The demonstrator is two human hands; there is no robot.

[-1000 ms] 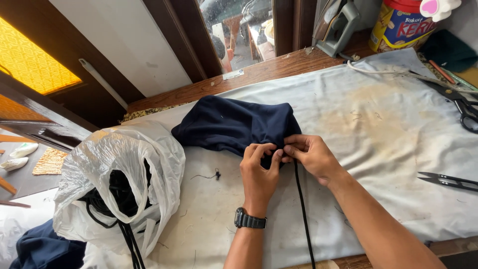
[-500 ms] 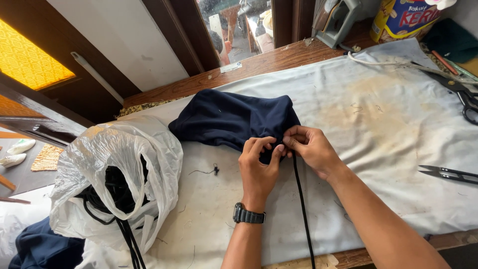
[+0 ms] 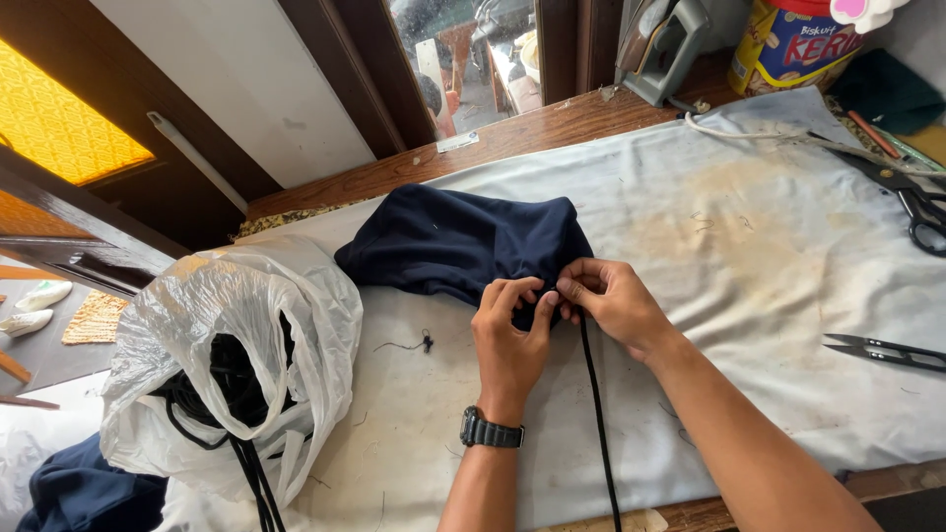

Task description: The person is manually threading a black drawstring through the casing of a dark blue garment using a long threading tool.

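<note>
Both hands are pinching together at the bunched edge of a soft navy fabric piece (image 3: 463, 241): the left hand (image 3: 510, 335) and right hand (image 3: 611, 300) are gripping it where a thin black cord (image 3: 596, 414) is trailing down the stained pale cloth-covered surface (image 3: 769, 227). A crinkled translucent plastic bag (image 3: 236, 345) of black cords is lying just left.

We find the left hand (image 3: 510, 335) and right hand (image 3: 611, 300) side by side on the near edge of the folded garment (image 3: 463, 241), which lies on the cloth-covered table (image 3: 749, 227) and extends behind and left of them. A cord (image 3: 596, 414) runs from between the hands toward the table's front edge. Left of the left hand sits a plastic bag (image 3: 227, 355) with cords in it. Right of the right hand lie snips (image 3: 882, 350); further behind, scissors (image 3: 912, 197). A tin (image 3: 788, 44) stands behind, at the table's far side.
</note>
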